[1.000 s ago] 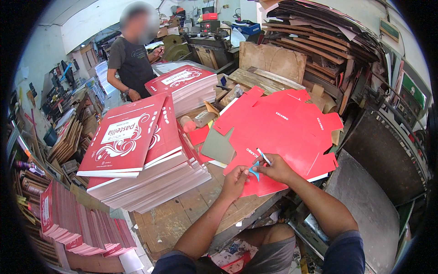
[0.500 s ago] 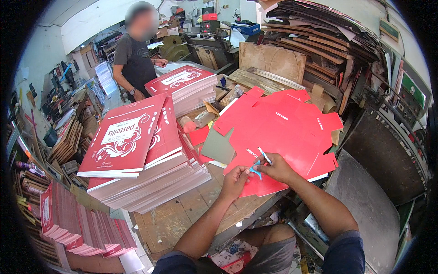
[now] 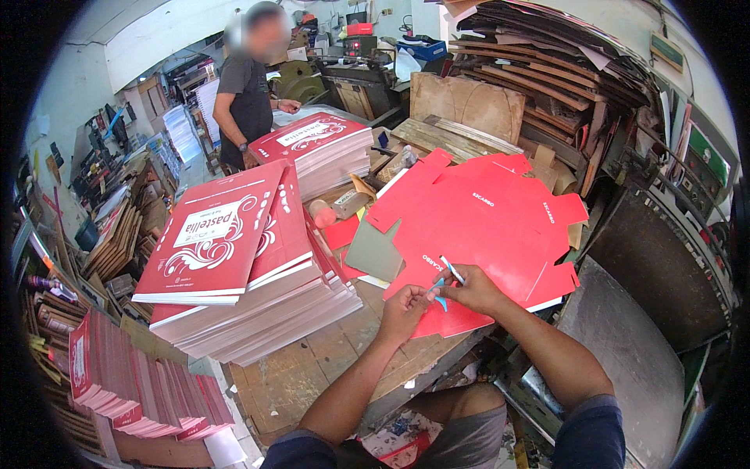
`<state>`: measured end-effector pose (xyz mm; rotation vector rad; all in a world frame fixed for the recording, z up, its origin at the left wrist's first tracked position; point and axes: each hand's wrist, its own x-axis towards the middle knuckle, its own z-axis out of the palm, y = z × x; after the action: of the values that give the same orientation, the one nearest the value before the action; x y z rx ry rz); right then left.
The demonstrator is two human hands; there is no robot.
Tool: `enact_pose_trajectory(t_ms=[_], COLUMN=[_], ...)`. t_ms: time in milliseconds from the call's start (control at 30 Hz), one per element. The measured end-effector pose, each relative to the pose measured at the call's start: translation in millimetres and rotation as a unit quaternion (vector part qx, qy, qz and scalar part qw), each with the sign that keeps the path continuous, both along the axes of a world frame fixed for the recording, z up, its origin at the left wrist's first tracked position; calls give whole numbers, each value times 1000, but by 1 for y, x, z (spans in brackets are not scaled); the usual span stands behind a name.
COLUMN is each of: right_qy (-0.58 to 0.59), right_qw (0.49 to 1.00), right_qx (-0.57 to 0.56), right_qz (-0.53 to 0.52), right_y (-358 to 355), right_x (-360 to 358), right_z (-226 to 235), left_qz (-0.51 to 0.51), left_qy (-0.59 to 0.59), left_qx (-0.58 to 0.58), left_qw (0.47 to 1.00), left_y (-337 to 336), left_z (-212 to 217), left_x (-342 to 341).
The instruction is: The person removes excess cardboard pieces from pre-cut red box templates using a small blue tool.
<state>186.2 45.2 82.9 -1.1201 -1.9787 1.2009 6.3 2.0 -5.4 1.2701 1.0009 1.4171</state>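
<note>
Fingers on the left hand (image 3: 401, 313) are curled in, with thumb and forefinger pinched on a small light-blue curved strip (image 3: 441, 304); the right hand (image 3: 475, 291) is bunched up just beside it, closed around a slim white pen-like stick (image 3: 455, 274) that pokes out up and to the left; can't really tell if the right fingertips have hold of the blue bit too, it's pretty tiny from up here. So the strip sits between the two hands, over the near part of a flat, glossy red cardboard sheet with cut tabs (image 3: 488, 227); that sheet lies on a worn brown wooden table (image 3: 285, 387), and a grey-green flat board (image 3: 371, 252) peeks out at its left side. Left of the hands there's a tall stack of red-and-white printed card (image 3: 258, 332), the top pieces lying skewed; a second red-and-white stack (image 3: 336, 160) sits behind it; past that one, a co-worker in a dark T-shirt (image 3: 244, 98) stands near its far side; messy pile of dark flat boards (image 3: 539, 70) back right, too.
</note>
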Motion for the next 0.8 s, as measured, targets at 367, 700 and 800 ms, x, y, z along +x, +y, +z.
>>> enact_pose_trajectory(t_ms=[367, 700, 800], right_qy=[3, 9, -6], right_qw=[1000, 1000, 1000], right_qx=[16, -17, 18], right_qz=[2, -4, 6], right_y=[1, -1, 3], right_x=[0, -3, 0], right_z=[-3, -2, -5], left_qz=[0, 10, 15], left_qy=[-14, 10, 14], left_qx=[10, 4, 11], left_qw=[1000, 1000, 1000], left_y=[0, -1, -1], left_z=[-2, -1, 2], left_x=[-2, -4, -2])
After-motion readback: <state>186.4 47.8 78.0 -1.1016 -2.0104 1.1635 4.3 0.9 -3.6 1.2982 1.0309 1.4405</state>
